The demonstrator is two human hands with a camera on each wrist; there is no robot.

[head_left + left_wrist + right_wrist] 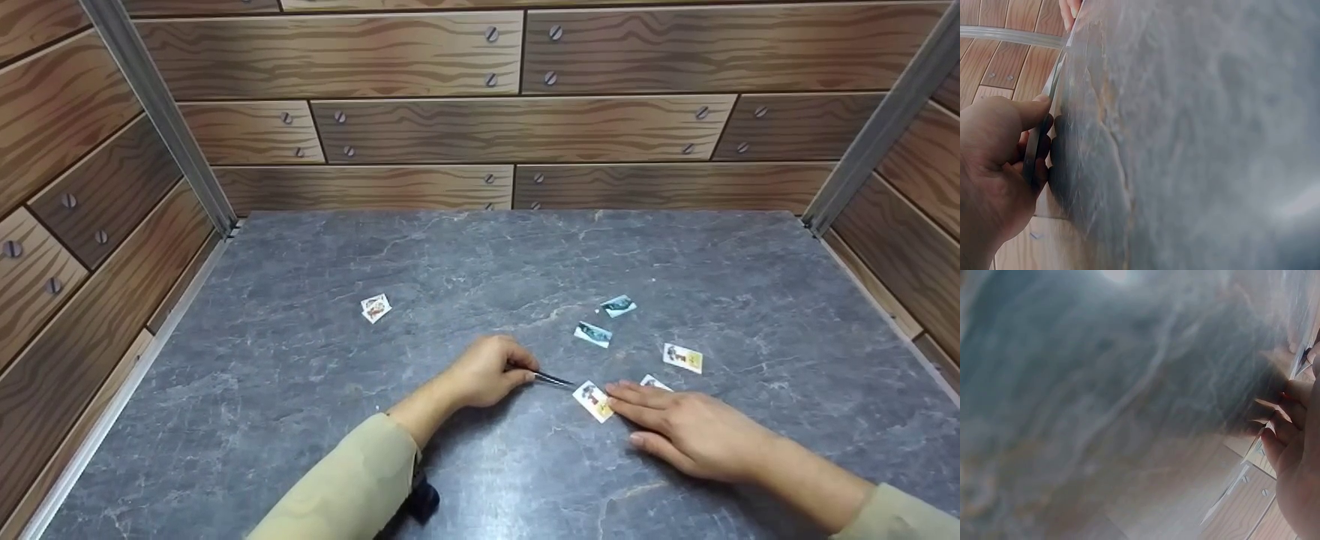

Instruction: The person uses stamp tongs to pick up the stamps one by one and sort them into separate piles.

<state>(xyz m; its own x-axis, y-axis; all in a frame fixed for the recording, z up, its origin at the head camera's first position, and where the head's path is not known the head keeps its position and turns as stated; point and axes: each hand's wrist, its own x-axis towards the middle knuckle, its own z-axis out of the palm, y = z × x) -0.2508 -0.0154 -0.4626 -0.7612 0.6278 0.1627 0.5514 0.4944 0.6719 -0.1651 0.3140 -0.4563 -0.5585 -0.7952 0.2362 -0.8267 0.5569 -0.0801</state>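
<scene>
My left hand [491, 373] pinches a pair of dark tweezers [555, 379] between thumb and fingers. Their tips reach the upper left edge of a small card with a printed figure [591, 400]. From the other side, the right hand [694, 433] lies low over the table, its straight fingertips at that card's right edge. Another card [655, 383] is partly hidden behind the right hand's fingers. In the left wrist view the tweezers [1050, 85] point away from the hand, along the tabletop.
Beyond the right hand lies a white and yellow card [683, 358]. Two teal cards [593, 334] sit farther back, with a tiny white scrap beside one. Overlapping small cards [375, 307] lie at the left. Wood-patterned walls [517, 127] enclose the grey marbled table [300, 420].
</scene>
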